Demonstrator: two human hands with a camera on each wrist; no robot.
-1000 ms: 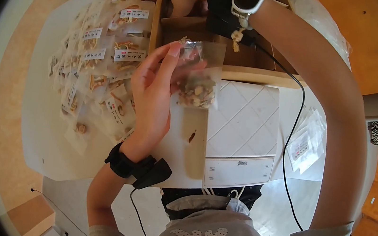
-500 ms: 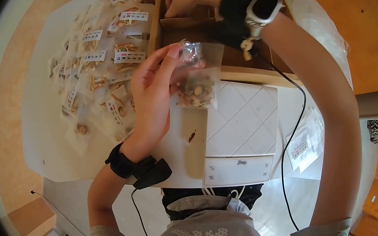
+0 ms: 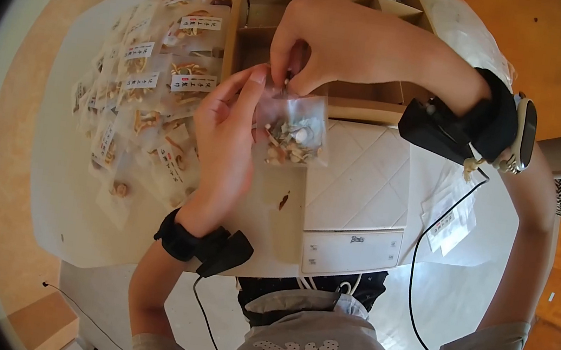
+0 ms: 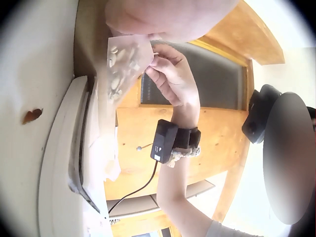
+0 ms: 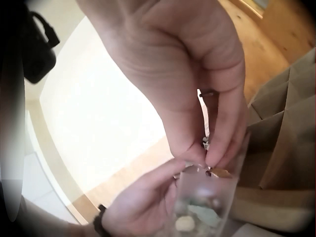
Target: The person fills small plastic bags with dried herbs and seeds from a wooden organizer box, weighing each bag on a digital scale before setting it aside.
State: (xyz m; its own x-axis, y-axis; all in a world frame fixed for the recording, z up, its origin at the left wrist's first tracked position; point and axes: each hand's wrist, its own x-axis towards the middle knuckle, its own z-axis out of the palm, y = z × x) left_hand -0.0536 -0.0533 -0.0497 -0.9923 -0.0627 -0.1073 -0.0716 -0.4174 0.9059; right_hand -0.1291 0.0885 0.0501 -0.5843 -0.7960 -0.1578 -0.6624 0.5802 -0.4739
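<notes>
My left hand [image 3: 225,136] grips a small clear plastic bag [image 3: 293,141] near its top left edge, thumb uppermost. Mixed dried pieces in brown, cream and pale green lie in the lower part of the bag. Over its mouth, my right hand [image 3: 350,50] points downward, thumb and fingers pinching a few small dried pieces [image 5: 206,141]. The right wrist view shows these fingertips right at the bag's opening, with a brown sliver [image 5: 220,173] beside them. Seen from the left wrist, the bag [image 4: 114,74] hangs tilted between both hands.
Behind the hands stands a divided cardboard box [image 3: 367,112]; its far compartments hold small pale pieces. Many labelled filled bags [image 3: 141,79] are heaped at left. A white scale [image 3: 361,178] sits in front, flat bags [image 3: 452,219] at right, and a dark scrap [image 3: 283,200] on the table [image 3: 264,244].
My right hand has come out of the box, nearer and down to the bag's mouth, with small pieces pinched. The left hand stays in place; the bag's contents look fuller and show pale pieces.
</notes>
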